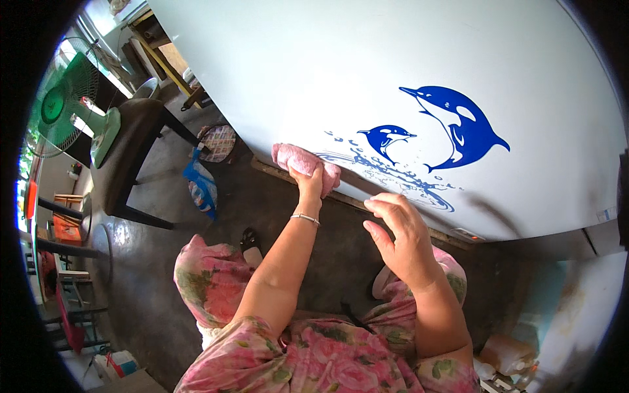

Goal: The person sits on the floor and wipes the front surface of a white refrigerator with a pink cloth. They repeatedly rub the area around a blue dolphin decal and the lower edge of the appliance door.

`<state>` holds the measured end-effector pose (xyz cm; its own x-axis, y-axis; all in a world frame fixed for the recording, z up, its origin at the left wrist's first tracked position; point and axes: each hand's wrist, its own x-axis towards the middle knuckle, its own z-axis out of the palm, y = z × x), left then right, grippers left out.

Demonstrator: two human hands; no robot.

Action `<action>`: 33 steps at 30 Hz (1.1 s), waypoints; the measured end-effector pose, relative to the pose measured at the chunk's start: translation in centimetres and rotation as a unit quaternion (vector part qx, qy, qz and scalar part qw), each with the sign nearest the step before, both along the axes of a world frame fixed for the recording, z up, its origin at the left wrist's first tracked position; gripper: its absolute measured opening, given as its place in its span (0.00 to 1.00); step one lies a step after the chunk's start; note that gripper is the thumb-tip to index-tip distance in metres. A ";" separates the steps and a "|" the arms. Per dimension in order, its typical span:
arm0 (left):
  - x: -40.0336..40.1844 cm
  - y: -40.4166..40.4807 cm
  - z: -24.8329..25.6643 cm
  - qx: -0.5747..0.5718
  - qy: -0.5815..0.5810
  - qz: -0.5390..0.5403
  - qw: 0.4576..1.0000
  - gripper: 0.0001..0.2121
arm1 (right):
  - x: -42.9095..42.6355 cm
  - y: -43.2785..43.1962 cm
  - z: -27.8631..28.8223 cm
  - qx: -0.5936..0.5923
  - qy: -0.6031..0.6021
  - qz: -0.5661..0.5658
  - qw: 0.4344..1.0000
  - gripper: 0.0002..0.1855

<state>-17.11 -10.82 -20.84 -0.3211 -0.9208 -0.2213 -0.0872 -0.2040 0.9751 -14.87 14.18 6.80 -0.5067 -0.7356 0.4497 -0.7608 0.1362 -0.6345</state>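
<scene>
A white appliance front (314, 83), probably a chest freezer, rises before me with blue dolphin decals (474, 132) and a splash pattern. My left hand (309, 184) grips a folded pink cloth (300, 159) against the lower left of this panel, by the splash print. Some of the cloth is hidden under my fingers. In front of the panel's lower edge, my right hand (400, 236) is raised with thumb and fingers apart, holding nothing. A small red light (474, 238) glows at the bottom right of the panel.
To the left, a green fan (59, 103) stands on a dark chair (130, 142). A blue plastic bag (201, 184) and a round patterned mat (217, 142) lie on the floor near the panel. Plastic containers (508, 353) are at lower right, and a white bucket (115, 364) at lower left.
</scene>
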 end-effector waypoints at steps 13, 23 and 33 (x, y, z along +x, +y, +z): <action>-0.6 5.3 -1.0 0.326 0.092 -0.065 0.939 0.41 | 0.0 -0.2 0.6 0.053 0.035 0.004 0.998 0.18; -2.8 8.9 7.7 0.227 0.137 -0.028 0.964 0.32 | -1.1 0.6 -0.9 -0.005 0.060 -0.011 0.998 0.17; -1.7 8.1 26.9 -0.344 0.119 0.048 0.930 0.47 | -1.9 1.4 -1.8 -0.037 0.058 -0.052 0.996 0.15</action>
